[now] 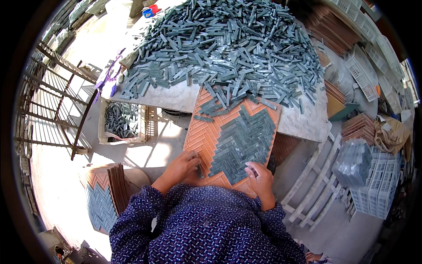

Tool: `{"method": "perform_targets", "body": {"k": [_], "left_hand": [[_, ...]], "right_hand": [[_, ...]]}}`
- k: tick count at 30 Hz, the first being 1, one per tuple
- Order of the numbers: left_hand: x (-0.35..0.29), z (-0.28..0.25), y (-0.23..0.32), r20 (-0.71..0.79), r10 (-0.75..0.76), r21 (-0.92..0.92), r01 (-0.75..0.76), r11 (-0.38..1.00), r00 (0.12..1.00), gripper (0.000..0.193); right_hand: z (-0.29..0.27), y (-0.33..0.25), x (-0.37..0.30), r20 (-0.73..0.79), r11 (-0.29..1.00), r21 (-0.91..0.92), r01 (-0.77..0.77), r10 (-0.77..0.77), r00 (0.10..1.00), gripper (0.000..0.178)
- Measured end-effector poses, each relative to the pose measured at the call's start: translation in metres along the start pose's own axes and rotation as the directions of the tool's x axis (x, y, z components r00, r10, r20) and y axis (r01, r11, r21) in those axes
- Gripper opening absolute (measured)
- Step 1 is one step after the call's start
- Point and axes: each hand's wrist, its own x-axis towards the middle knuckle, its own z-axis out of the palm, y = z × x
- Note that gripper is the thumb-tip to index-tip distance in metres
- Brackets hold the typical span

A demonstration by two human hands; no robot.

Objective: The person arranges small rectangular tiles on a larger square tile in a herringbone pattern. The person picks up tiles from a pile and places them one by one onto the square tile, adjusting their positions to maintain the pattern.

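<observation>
An orange tray (203,152) with herringbone grooves leans from the table's front edge toward my body. Dark green stone strip tiles (241,143) fill the grooves over its middle and right; the left grooves and a lower band are bare. My left hand (181,169) is closed at the tray's left side, with a dark strip tile (199,170) at its fingertips. On the lower right of the laid tiles rests my right hand (260,179), thumb and fingers pinched together; what they hold, if anything, is hidden. Several loose strips (220,99) lie across the tray's upper end.
A large heap of loose strips (228,44) covers the table (303,125). Below left stands a white crate (143,125) of strips; nearer, a stack of trays (115,187), its front one tiled. Wooden slats (310,187), wrapped tiles (353,163) and white crates (378,187) stand at right.
</observation>
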Motion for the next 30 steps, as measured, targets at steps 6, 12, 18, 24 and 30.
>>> {"method": "perform_targets", "body": {"k": [6, 12, 18, 24, 30], "left_hand": [[-0.007, 0.002, -0.003, 0.001, -0.039, -0.022, 0.039, 0.999, 0.999, 0.024], [-0.004, -0.01, -0.009, 0.093, 0.137, 0.006, -0.138, 0.99, 0.986, 0.026], [0.01, -0.013, -0.011, 0.216, 0.201, 0.033, -0.213, 0.976, 0.956, 0.024], [0.012, -0.013, 0.0, 0.265, 0.185, -0.039, -0.181, 0.983, 0.947, 0.023], [0.005, 0.0, -0.013, 0.237, 0.199, 0.011, -0.208, 0.978, 0.951, 0.029]], "right_hand": [[0.001, -0.003, 0.0, 0.032, 0.999, -0.032, -0.01, 0.011, 0.999, 0.018], [0.001, -0.007, 0.003, 0.048, 0.999, -0.038, -0.017, 0.019, 0.999, 0.018], [0.008, -0.007, 0.004, 0.038, 0.995, -0.088, 0.047, -0.044, 0.998, 0.019], [0.014, -0.017, 0.012, 0.09, 0.997, -0.058, 0.044, -0.039, 0.995, 0.018], [0.027, -0.043, 0.03, 0.175, 1.0, -0.03, 0.002, 0.003, 0.985, 0.016]]}}
